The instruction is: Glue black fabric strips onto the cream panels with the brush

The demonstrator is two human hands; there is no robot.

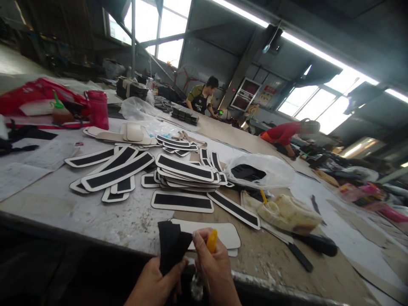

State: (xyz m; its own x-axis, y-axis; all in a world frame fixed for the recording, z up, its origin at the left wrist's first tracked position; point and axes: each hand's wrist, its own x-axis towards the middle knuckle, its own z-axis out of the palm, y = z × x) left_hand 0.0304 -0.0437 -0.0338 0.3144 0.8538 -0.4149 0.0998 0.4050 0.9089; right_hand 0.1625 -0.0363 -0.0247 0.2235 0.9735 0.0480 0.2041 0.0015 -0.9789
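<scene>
Nearest to the camera, at the front edge of the worktop, both hands are seen with something in them. By the left hand a black strip is held from below, with its fingers closed around the lower part; the upper part is spread into two flaps, and whether these are one folded piece or two pieces cannot be told. By the right hand a yellow-handled tool is gripped, the fingers curled closely around it. Its working end seems to point downward, but it is too blurred to be named. The tips of the right fingers are close to the edge of the strip, and whether they touch it is not clear.

The strip is judged to be light and rather soft, so that it may bend or twist if only one end is held. It is better taken by its side edges, near the middle, with gentle pressure, and its flat faces should be kept free. The tool is judged light also, and is best held on the yellow handle, away from its lower end. Just behind the hands, a pale panel is laid flat; it looks thin and moderately stiff, and could be lifted by its rounded edge without strong pinching.
</scene>
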